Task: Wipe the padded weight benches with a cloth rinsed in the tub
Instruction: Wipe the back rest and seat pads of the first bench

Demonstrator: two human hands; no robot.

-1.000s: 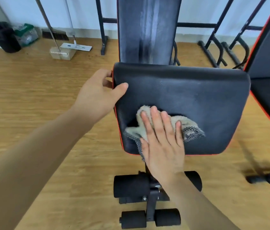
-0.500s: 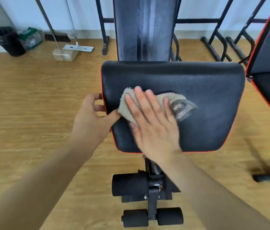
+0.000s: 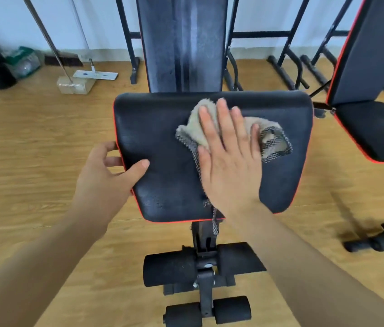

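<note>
Plainly the job is midway: the right grip (image 3: 231, 161) lies flat, fingers straight, pressing the beige cloth (image 3: 198, 128) onto the upper middle of the seat pad (image 3: 162, 138); the left grip (image 3: 108, 182) clasps that pad's left edge, thumb on top. The back pad (image 3: 181, 43) shows pale streaks and looks unwiped; the second bench (image 3: 375, 128) at right probably waits too; no tub is in view.

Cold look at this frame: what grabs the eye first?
The right hand presses flat on a beige cloth on the black seat pad, centre frame. The left hand grips the pad's left edge, thumb on top. Behind, the upright backrest shows pale streaks; a second bench stands at right.
</note>
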